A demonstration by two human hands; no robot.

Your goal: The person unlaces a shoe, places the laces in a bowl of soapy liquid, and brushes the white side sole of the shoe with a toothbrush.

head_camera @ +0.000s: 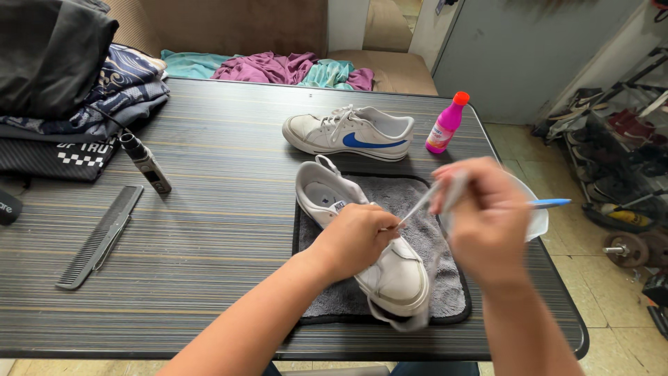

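both hands [480, 219] pinch white lace [417, 206] over shoe [369, 240]; capped pink bottle [445, 125] behind.

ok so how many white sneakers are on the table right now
2. One white sneaker lies on the grey towel under the left hand; the other sneaker sits farther back beside the pink bottle.

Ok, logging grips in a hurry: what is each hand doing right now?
Left hand: closed, pinching a white shoelace over the white shoe.
Right hand: closed on the same lace, blurred.
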